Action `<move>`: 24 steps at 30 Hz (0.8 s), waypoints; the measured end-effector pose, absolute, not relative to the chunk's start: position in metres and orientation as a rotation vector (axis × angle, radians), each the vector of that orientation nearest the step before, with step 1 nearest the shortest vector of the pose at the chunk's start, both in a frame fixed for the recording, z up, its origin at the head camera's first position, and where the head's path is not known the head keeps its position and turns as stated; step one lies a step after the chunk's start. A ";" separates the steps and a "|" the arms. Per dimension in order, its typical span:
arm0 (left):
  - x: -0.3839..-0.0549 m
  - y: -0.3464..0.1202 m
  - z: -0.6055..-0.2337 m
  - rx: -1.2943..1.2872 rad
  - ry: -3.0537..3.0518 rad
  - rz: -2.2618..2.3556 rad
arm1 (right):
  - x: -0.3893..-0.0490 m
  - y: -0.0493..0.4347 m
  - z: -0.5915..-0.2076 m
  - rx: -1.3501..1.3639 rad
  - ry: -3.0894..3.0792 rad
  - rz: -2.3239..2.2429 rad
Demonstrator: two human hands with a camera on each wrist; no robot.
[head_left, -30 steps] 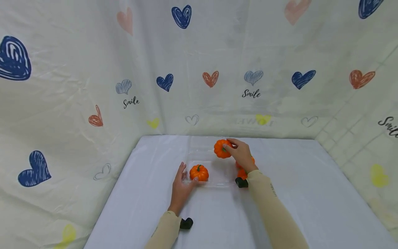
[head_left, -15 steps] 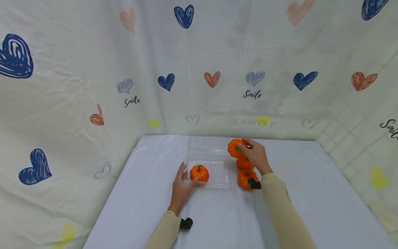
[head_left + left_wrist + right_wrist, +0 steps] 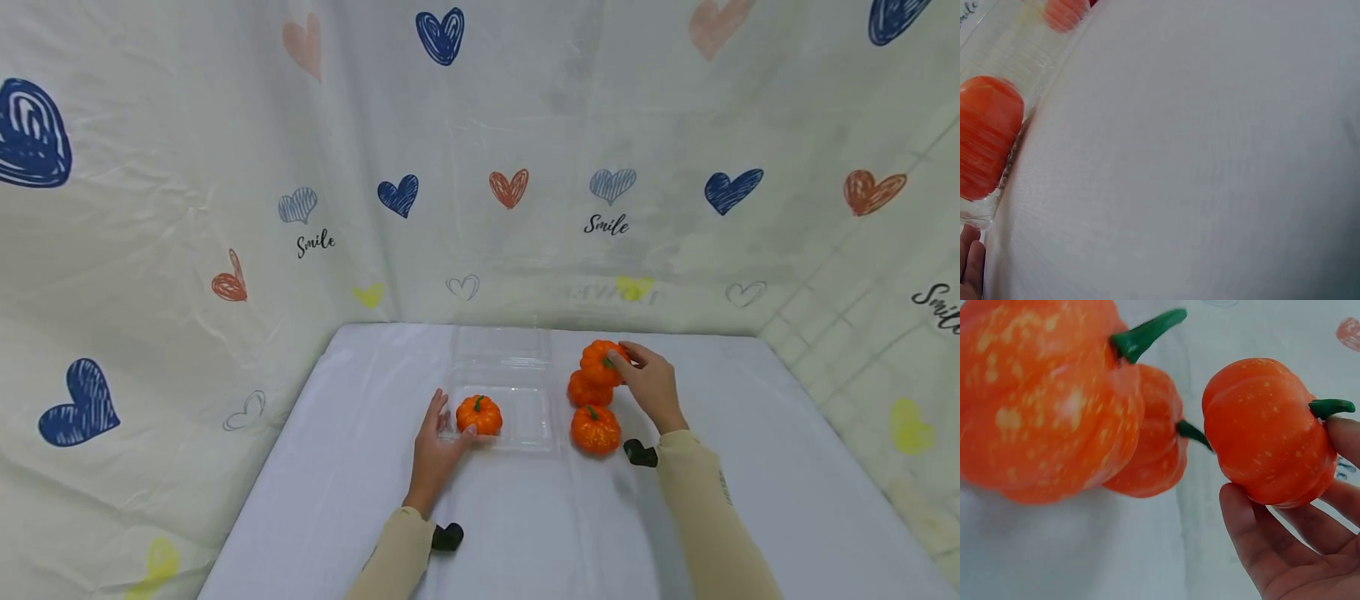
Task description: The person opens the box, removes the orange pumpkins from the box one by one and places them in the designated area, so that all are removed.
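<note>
My right hand (image 3: 652, 387) pinches a small orange toy pumpkin (image 3: 597, 360) with a green stem, tilted on its side; the right wrist view shows this held pumpkin (image 3: 1263, 431) between thumb and fingers. Two more pumpkins lie beside it: a rear one (image 3: 585, 392), which the held one overlaps in the head view, and a front one (image 3: 596, 433). A clear plastic box (image 3: 528, 421) stands to their left with one pumpkin (image 3: 478, 416) in its left part. With fingers stretched along the box's left side, my left hand (image 3: 437, 454) has its thumb at the front edge.
Behind the box lies its clear lid (image 3: 498, 348), opened flat toward the back. A white cloth (image 3: 322, 500) covers the table. A curtain (image 3: 480, 117) printed with hearts hangs behind and at the sides. Dark devices sit at both wrists.
My right hand has carried its pumpkin rightward from above the box's right part to beside the two other pumpkins, which are now more visible. The left hand stays at the box.
</note>
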State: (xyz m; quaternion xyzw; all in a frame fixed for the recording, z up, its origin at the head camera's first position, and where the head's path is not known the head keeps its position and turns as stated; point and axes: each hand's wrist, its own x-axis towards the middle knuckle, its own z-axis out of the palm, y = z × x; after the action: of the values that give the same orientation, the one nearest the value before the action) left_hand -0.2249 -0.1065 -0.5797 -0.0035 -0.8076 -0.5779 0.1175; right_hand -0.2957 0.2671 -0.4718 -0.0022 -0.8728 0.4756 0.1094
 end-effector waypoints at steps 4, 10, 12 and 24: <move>-0.225 -0.106 -0.579 -0.009 -2.360 -1.703 | -0.292 0.278 -0.477 -0.110 -2.573 1.417; -0.225 -0.106 -0.580 -0.005 -2.367 -1.696 | -0.286 0.288 -0.481 -0.268 -2.506 1.527; -0.226 -0.106 -0.580 -0.007 -2.366 -1.692 | -0.285 0.291 -0.482 -0.316 -2.468 1.573; -0.227 -0.108 -0.581 -0.024 -2.355 -1.691 | -0.280 0.312 -0.505 -0.487 -2.416 1.639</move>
State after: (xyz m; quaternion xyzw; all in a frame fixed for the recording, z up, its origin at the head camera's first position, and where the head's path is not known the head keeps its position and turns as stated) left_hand -0.2271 -0.1076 -0.5814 -0.0081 -0.8063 -0.5790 0.1210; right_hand -0.2799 0.3121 -0.5046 -0.1638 -0.8129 0.5515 0.0905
